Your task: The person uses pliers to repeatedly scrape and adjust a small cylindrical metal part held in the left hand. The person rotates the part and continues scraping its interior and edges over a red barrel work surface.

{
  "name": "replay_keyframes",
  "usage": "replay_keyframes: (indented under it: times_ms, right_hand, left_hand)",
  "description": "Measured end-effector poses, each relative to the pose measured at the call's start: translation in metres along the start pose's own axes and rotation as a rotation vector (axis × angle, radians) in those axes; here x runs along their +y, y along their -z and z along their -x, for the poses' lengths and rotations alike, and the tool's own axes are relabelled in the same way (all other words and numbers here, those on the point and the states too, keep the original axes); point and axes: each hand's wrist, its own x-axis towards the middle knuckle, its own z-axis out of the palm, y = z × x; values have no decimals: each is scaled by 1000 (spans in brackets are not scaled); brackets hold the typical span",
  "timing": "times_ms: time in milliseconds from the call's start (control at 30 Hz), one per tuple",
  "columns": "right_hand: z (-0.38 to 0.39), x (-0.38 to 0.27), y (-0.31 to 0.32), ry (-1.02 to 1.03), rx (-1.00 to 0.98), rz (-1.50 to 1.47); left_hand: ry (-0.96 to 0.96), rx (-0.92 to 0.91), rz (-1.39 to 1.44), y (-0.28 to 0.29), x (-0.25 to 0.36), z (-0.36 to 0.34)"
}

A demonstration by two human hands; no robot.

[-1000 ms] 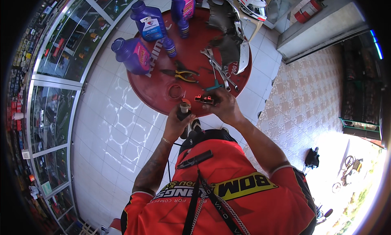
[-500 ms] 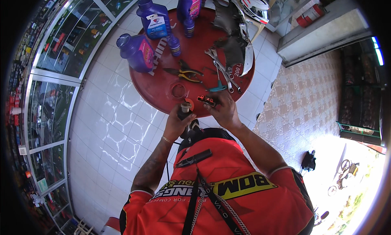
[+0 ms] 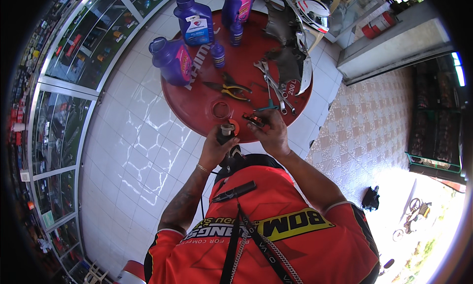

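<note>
My left hand is closed around a dark part with a pale round end, held upright at the drum's near edge. An orange-red curved piece shows just beside that end. To the right, my right hand pinches a small orange-and-black part between thumb and fingers. The two held parts are a short way apart. Just beyond my right hand lies a teal-handled tool. Yellow-handled pliers rest farther in on the red drum top.
Purple bottles and smaller purple bottles stand at the far left of the drum. Several wrenches lie at its right, beside a dark-and-white panel. A white-and-red helmet sits on a chair beyond. Glass cabinets line the left.
The view has shifted slightly, so the drum and its contents sit a little more to the right. The orange-and-black part in my right hand has tilted a little. Both hands keep their grip.
</note>
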Motion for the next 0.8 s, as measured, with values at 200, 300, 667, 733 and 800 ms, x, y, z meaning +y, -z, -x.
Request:
replay_keyframes:
  times_ms: [200,300,667,733,800]
  right_hand:
    - [-3,-5,-1,18,1,7]
    - [-3,-7,0,34,18,22]
    - [20,5,18,-75,37,1]
    - [26,11,20,-152,22,-50]
    - [31,18,22,-178,26,-81]
  left_hand:
    - [1,-13,41,1,-1,0]
    - [16,-28,56,-2,0,-2]
    - [32,-90,-16,-19,10,-5]
    - [10,-95,-57,-21,8,-4]
    - [-2,-101,-48,-22,5,-3]
